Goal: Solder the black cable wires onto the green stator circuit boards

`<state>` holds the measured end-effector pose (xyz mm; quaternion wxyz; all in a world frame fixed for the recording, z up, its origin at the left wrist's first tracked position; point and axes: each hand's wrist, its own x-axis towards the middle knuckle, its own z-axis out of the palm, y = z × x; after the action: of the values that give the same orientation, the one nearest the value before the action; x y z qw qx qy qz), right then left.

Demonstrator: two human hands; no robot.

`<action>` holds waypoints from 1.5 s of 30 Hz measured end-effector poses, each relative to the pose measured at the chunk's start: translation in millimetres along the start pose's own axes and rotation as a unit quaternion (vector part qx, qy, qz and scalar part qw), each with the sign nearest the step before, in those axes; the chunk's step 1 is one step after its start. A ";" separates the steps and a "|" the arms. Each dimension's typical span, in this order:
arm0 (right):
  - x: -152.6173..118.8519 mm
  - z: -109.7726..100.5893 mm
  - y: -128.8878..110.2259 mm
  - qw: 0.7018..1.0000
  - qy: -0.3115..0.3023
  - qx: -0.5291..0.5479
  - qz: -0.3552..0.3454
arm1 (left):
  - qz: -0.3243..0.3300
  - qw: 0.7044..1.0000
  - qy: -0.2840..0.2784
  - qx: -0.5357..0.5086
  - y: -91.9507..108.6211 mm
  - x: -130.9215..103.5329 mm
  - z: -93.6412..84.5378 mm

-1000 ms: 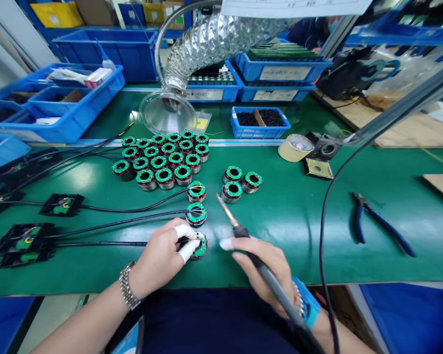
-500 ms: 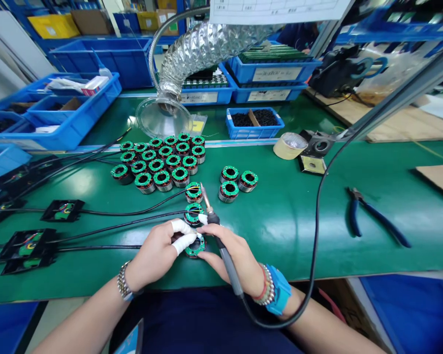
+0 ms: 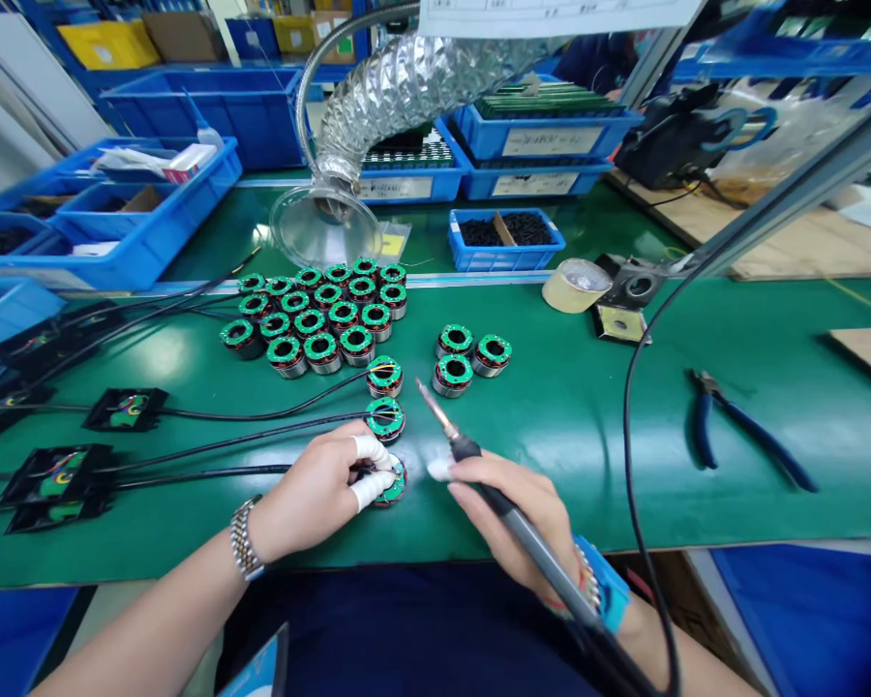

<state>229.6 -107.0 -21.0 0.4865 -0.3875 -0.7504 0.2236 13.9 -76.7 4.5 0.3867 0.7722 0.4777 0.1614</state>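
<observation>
My left hand (image 3: 326, 481), white covers on its fingertips, pinches the end of a black cable (image 3: 203, 474) over the nearest motor stator (image 3: 393, 484). The fingers hide part of that stator's green board and the fine wires. In my right hand (image 3: 526, 513) is a soldering iron (image 3: 504, 503), its tip raised and pointing away to the upper left, apart from the stator. Beyond the left hand stand a second stator (image 3: 384, 419) and a third stator (image 3: 384, 376), each with a cable's thin coloured wires on its board.
Several stators (image 3: 320, 353) stand grouped at the back, three more stators (image 3: 454, 376) to their right. Cutting pliers (image 3: 744, 426), a tape roll (image 3: 576, 286) and an iron stand (image 3: 624, 300) lie rightward. Black housings (image 3: 58, 489) sit left. A fume duct (image 3: 406, 92) hangs behind.
My right hand has pulled back to the right with the soldering iron, away from the nearest stator. My left hand stays there, pinching. The view has shifted slightly.
</observation>
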 end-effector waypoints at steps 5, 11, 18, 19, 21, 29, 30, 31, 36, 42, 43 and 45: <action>1.0 -23.5 -6.6 0.999 -0.017 -0.005 -0.048 | 0.009 0.999 -0.017 0.034 0.3 2.1 -3.6; 1.4 -26.8 -8.6 0.996 -0.054 0.061 -0.025 | 0.005 0.998 -0.013 0.068 -3.5 -1.0 0.4; -2.4 -22.9 -3.3 0.995 -0.073 0.067 -0.021 | 0.000 0.998 -0.007 0.070 -2.4 -2.5 2.1; -2.5 -22.7 -3.1 0.995 -0.074 0.067 -0.021 | -0.002 0.997 -0.007 0.072 -2.1 -2.3 2.2; -2.3 -22.4 -3.3 0.994 -0.078 0.067 -0.024 | -0.007 0.997 -0.006 0.077 -1.6 -2.1 2.5; -2.3 -21.8 -4.5 0.995 -0.071 0.069 -0.028 | -0.011 0.996 -0.006 0.084 -1.7 -3.0 2.4; -2.3 -21.3 -4.5 0.995 -0.070 0.068 -0.029 | -0.011 0.996 -0.006 0.085 -1.8 -2.9 2.4; -2.3 -20.9 -4.6 0.995 -0.069 0.067 -0.030 | -0.011 0.996 -0.005 0.087 -1.9 -2.9 2.4; -1.0 -21.6 -6.7 0.995 -0.069 0.057 -0.034 | -0.003 0.996 -0.001 0.089 -1.8 -3.1 2.6; -2.9 -31.2 -7.5 0.998 -0.037 0.048 -0.032 | 0.004 0.996 -0.005 0.089 0.3 -2.5 1.3; -4.8 -30.9 -5.9 0.998 -0.028 0.049 -0.032 | 0.005 0.996 -0.005 0.088 0.3 -2.3 1.2; -8.8 -25.9 -1.7 0.998 -0.008 0.058 -0.025 | 0.006 0.996 -0.005 0.087 -0.2 -2.1 1.5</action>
<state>254.4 -116.2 -13.6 0.5073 -0.3386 -0.7495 0.2575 13.7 -79.1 3.6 0.3197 0.8062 0.4836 0.1181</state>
